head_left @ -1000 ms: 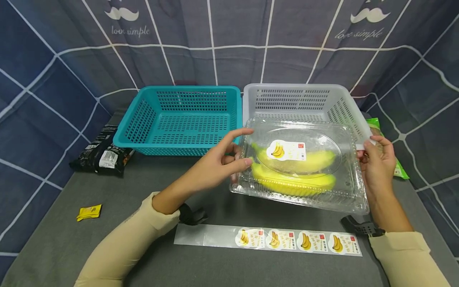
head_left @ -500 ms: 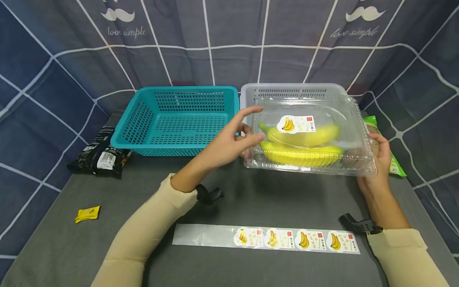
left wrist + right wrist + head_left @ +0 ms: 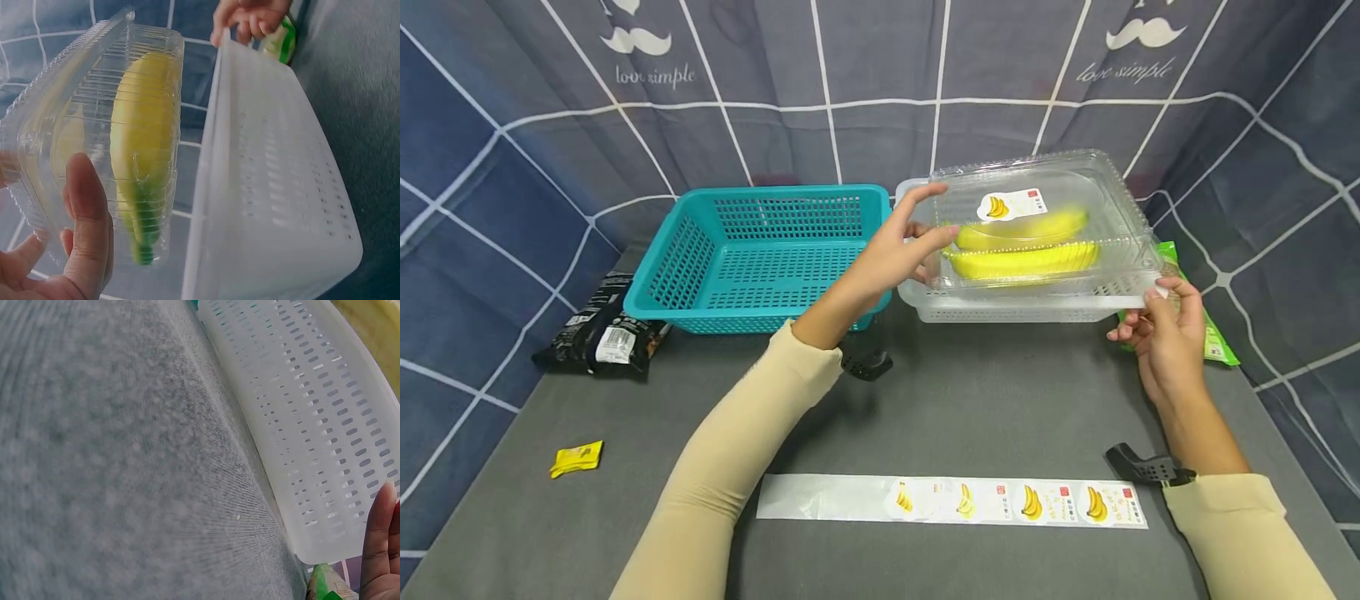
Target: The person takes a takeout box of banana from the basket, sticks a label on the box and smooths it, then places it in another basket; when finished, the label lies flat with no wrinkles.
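Note:
My left hand (image 3: pixel 895 254) holds the left edge of a clear plastic clamshell box (image 3: pixel 1086 185), thumb in front and other fingers around the side. Two yellow bananas (image 3: pixel 1026 260) lie inside, and a banana label (image 3: pixel 1011 205) is stuck on the lid. Tilted, the box is above the white basket (image 3: pixel 1007 312); the left wrist view shows a gap between box (image 3: pixel 94 106) and basket wall (image 3: pixel 281 169). With thumb on top and fingers below, my right hand (image 3: pixel 1168 337) grips the basket's front right corner.
A teal basket (image 3: pixel 756 321) stands left of the white one. A black packet (image 3: pixel 613 333) and a yellow wrapper (image 3: pixel 577 457) lie at left. The green bag (image 3: pixel 1219 342) is at far right. In front lies a strip of banana labels (image 3: pixel 955 500).
The clamshell box has moved up and away, over the white basket, with my left hand. My right hand went from behind the box's right side to the basket's corner.

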Demonstrator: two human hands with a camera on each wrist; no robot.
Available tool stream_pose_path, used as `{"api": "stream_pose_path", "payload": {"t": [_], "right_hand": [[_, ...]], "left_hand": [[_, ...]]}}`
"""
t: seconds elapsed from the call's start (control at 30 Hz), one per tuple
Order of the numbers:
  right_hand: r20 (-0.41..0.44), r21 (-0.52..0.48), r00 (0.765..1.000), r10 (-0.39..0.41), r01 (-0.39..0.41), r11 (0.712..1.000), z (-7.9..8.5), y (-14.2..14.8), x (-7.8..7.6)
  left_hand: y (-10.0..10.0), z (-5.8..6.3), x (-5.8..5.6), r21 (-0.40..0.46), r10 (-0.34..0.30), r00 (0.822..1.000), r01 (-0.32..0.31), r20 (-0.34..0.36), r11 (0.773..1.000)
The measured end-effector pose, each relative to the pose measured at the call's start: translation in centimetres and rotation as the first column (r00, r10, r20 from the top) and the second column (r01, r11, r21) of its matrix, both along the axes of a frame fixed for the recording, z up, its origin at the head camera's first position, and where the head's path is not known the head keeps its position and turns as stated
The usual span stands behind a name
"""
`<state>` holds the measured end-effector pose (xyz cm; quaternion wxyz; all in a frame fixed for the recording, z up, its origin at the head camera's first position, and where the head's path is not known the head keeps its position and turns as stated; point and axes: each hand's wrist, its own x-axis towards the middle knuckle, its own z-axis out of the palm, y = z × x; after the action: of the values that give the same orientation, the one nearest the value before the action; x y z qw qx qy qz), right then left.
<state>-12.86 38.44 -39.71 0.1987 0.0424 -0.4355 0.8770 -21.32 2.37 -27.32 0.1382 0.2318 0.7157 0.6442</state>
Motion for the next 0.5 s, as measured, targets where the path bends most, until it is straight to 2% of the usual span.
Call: {"api": "stream_pose_path", "payload": {"t": [0.3,0.5], "right_hand": [[0.002,0.007,1.0,0.01,-0.01,1.0,0.2,0.6,0.2],[0.025,0.047,1.0,0.014,-0.015,0.999,-0.1,0.5,0.0]], "left_hand": [[2.2,-0.5,-3.0,-0.054,-0.025,0.996,0.03,0.088,0.998],[2.6,-1.3,-3.9,-0.181,0.012,0.989,0.016,0.15,0.983]]}}
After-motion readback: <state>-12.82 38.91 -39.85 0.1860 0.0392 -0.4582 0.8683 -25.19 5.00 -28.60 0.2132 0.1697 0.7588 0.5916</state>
